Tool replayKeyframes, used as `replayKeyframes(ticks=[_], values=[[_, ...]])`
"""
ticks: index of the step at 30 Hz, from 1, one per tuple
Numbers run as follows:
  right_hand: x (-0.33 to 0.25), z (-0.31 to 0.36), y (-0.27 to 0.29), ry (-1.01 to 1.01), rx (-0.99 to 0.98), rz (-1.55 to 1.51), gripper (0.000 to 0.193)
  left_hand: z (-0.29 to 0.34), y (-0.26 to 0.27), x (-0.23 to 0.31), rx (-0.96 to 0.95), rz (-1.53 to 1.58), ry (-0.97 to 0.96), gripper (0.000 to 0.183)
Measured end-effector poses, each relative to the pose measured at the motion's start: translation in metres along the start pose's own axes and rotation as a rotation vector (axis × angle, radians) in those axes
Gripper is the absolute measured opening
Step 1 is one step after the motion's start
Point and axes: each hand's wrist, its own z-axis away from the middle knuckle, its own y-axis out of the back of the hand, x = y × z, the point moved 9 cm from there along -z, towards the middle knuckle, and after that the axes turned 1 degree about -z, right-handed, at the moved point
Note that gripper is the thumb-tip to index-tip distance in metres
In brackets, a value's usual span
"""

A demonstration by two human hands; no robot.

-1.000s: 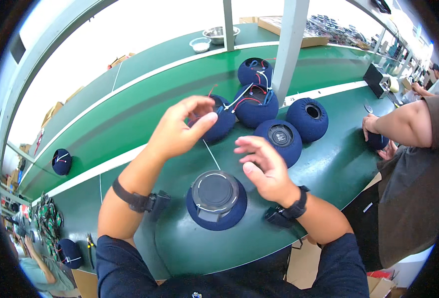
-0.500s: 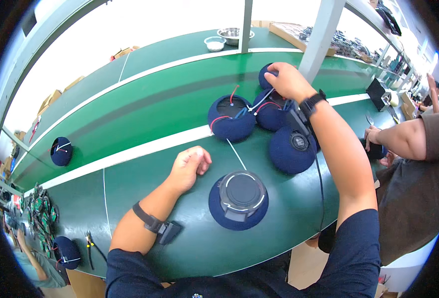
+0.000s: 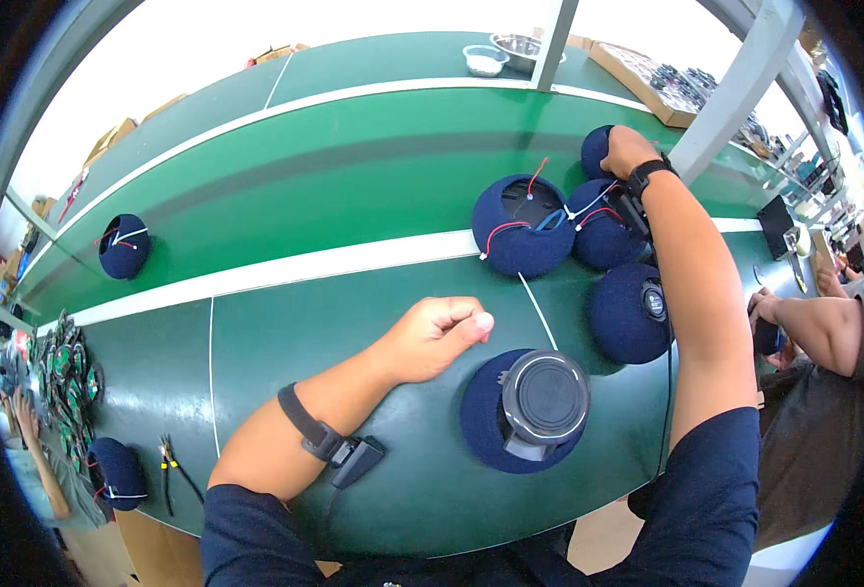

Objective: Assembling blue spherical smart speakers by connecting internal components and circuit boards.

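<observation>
My right hand [image 3: 632,153] reaches far out, its fingers closed over the rim of a round navy fabric-covered speaker shell [image 3: 595,157]; some fingertips are hidden. Below it are an open navy shell [image 3: 603,240] and a larger one [image 3: 520,249], with red and white wires sticking out. Nearer me, a navy ball [image 3: 628,318] with a black round disc lies partly behind my right forearm. My left hand [image 3: 442,338] is closed above the bench, thumb against curled fingers; what they hold, if anything, is hidden. Just right of it stands a navy shell [image 3: 484,416] topped by a dark round base [image 3: 546,394].
A navy shell [image 3: 124,247] rests on the far left, another [image 3: 117,474] near left beside pliers [image 3: 168,460] and a heap of circuit boards [image 3: 68,382]. Grey posts [image 3: 740,93] rise at the right. A co-worker's arm [image 3: 814,328] works at the right; bowls [image 3: 486,61] stand behind.
My right fingers, spread over the far shell before, are now curled onto it. My left hand has turned to point right and its fingers are drawn together. The whole view has shifted.
</observation>
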Motion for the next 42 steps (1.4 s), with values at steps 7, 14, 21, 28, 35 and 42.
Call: replayKeyframes(ticks=[7, 14, 21, 28, 35, 42], values=[[-0.006, 0.004, -0.001, 0.028, -0.032, 0.064, 0.038, 0.0, -0.001, -0.011, -0.035, 0.002, 0.062, 0.032], [-0.006, 0.01, 0.005, 0.041, -0.004, 0.004, 0.046, 0.0, -0.006, -0.008, -0.043, 0.0, 0.07, 0.023], [-0.054, 0.064, 0.082, 0.351, 0.323, -0.191, 0.042, 0.0, -0.015, 0.016, -0.132, -0.226, -0.169, 0.039], [-0.148, 0.156, 0.142, 0.674, 0.505, -0.35, 0.041, 0.003, -0.021, 0.015, -0.205, -0.269, -0.179, 0.034], [-0.239, 0.227, 0.121, 1.01, 0.428, -0.253, 0.037, 0.004, -0.022, 0.016, -0.205, -0.275, -0.162, 0.033], [-0.265, 0.238, 0.068, 1.152, 0.218, -0.131, 0.033, 0.004, -0.024, 0.02, -0.191, -0.274, -0.187, 0.035]])
